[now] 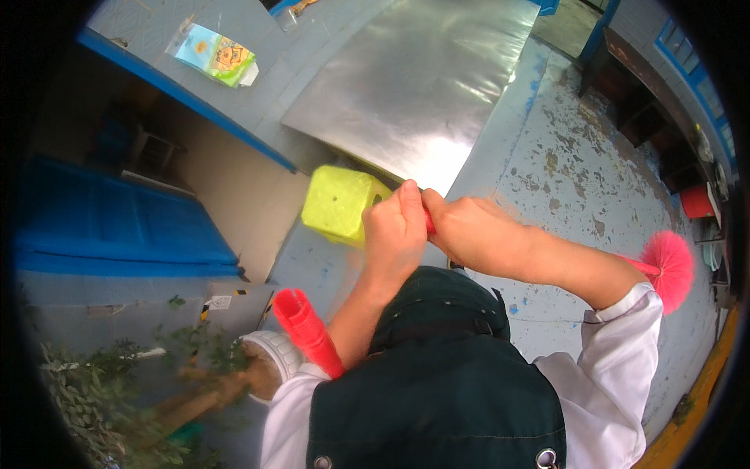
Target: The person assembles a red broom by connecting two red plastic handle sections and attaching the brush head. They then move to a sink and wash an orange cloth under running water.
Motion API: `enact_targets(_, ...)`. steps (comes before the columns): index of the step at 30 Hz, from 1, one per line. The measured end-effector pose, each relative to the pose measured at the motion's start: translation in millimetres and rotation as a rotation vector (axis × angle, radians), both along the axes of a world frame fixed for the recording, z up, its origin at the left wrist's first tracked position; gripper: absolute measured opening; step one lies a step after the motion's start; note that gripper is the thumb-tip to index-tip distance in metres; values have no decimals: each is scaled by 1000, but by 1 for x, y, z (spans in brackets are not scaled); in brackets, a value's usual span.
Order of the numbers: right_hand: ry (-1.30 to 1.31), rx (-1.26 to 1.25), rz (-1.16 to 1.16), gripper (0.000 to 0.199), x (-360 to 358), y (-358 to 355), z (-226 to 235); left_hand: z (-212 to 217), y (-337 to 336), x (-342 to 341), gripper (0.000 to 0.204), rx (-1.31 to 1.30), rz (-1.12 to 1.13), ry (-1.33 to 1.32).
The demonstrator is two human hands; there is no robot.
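Yellow-green plastic container (328,205): in front of the wearer's body, just left of the joined hands, below the near corner of the metal-topped table (398,94). Left hand (391,228) closed at the container's right end, apparently gripping it; its exact hold is hidden by the fingers. Right hand (478,228) curled tight round a red piece (429,222), of which only a sliver shows between the two fists. Whether red piece and container are joined: cannot tell. Progress, by judgement: handling is under way, both parts brought together; neither is released, so the work at this contact looks unfinished. Count, nearest first: hands, 2; container, 1; red piece, 1; red ribbed tube (307,331), 1, overlapping the left forearm in view, its lower end against the sleeve; pink round brush (669,272), 1, beyond the right elbow, its stem running behind that arm, far end not seen. Dark green apron (437,399), 1, with 2 metal eyelets visible. Further out: printed carton (215,55), 1, lying on the grey surface at upper left; white pot (291,348), 1, at lower left, beside blurred foliage (101,406), leaves not countable.
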State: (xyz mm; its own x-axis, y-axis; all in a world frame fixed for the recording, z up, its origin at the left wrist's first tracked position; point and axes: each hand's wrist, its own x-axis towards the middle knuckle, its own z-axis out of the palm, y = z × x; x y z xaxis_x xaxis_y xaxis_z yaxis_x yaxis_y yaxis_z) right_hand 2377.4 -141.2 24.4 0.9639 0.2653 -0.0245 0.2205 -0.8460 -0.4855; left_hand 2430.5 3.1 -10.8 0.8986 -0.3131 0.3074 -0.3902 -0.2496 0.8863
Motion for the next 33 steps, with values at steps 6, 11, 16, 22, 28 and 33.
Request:
enact_targets(6, 13, 57, -83, 34, -2, -16, 8, 27, 54, 25, 46, -145, -28, -110)
enact_targets(11, 2, 189, -169, 30, 10, -15, 14, 9, 24, 23, 68, -448, -401, 34)
enact_targets(16, 78, 420, -197, 57, 15, 1, 12, -16, -15, 5, 69, -721, -458, 181)
enact_targets(22, 88, 773, -179, 54, 17, -2, -14, -6, -5, 13, 53, -469, -275, 106)
enact_targets(28, 85, 749, -328, 45, 13, 2, -43, -16, -12, 3, 27, -439, -319, 174)
enact_targets(33, 64, 726, -100, 30, -18, -15, -68, -6, -10, -3, 33, -795, -294, 389)
